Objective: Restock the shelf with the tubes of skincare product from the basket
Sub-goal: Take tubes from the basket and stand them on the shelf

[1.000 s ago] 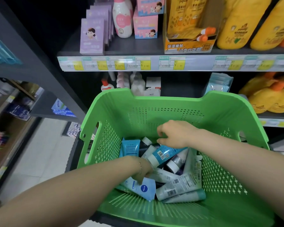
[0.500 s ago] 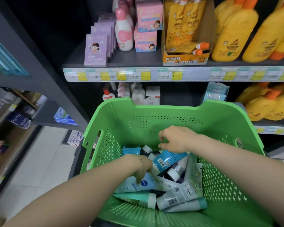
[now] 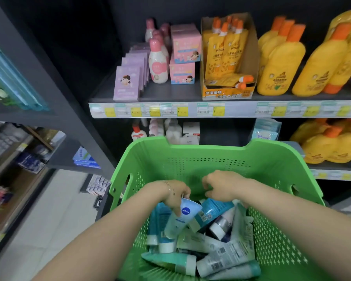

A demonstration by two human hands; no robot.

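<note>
Since 0.5 s ago: left hand [image 3: 175, 194] has raised the Nivea tube [image 3: 180, 219] off the pile; before, it lay flat and low in the basket [image 3: 190, 169], now it stands steeply tilted, crimped end up, cap end down among the other tubes. Left fingers are curled round its upper part, thumb side hidden behind the tube. A thin bracelet [image 3: 169, 186] sits on the left wrist. Right hand [image 3: 221, 186] is higher in the basket than before, fingers curled inward, directly above the crimped end of a teal tube [image 3: 213, 211]. Cannot tell whether they grip that tube or only hover on it. Remaining tubes lie heaped on the basket floor: a white barcode tube [image 3: 225, 258], a green tube [image 3: 170, 260], and a dark tube with a white cap [image 3: 221, 225]. The basket stands in front of the shelf [image 3: 170, 94], which carries purple boxes [image 3: 127, 84], pink boxes [image 3: 185, 45] and yellow bottles [image 3: 280, 63]. The view has tilted up, so more of the shelf shows.
</note>
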